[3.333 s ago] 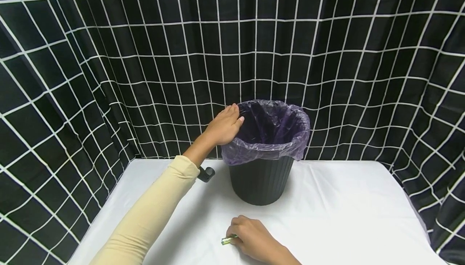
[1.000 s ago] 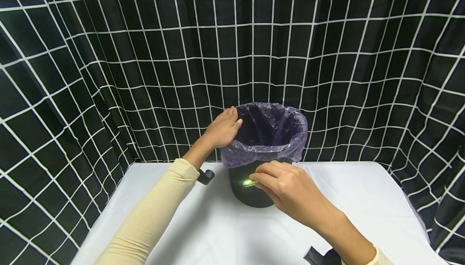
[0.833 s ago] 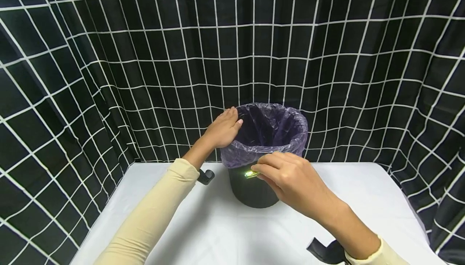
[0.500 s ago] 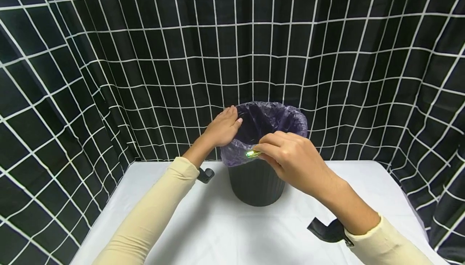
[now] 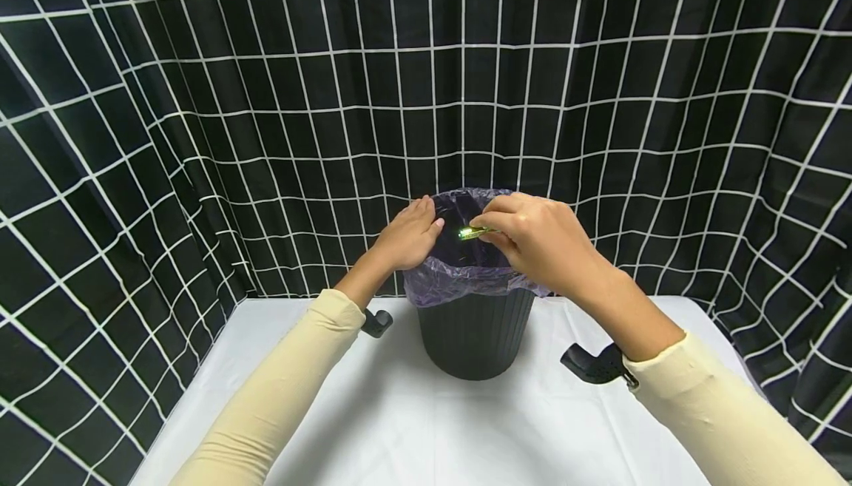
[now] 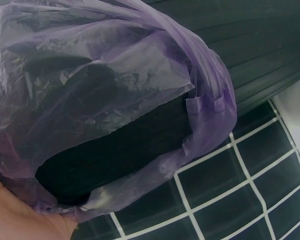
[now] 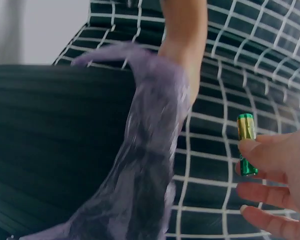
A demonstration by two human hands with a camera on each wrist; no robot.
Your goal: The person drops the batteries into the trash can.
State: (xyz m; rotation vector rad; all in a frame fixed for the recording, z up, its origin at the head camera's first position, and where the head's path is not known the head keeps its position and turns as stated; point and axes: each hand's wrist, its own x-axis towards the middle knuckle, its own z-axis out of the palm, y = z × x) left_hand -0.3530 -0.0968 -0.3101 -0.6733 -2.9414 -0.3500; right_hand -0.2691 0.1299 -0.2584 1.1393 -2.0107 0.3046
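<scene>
Right hand (image 5: 542, 242) pinches a green-and-gold battery (image 5: 471, 233) by one end, above the mouth of the purple-lined bin (image 5: 476, 331). Battery's long axis roughly level, free end toward left hand (image 5: 407, 236), whose straight fingers rest on the bin's rim.

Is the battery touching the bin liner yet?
Apart. The right wrist view shows the battery pinched in the right hand, with backdrop between it and the liner.
</scene>
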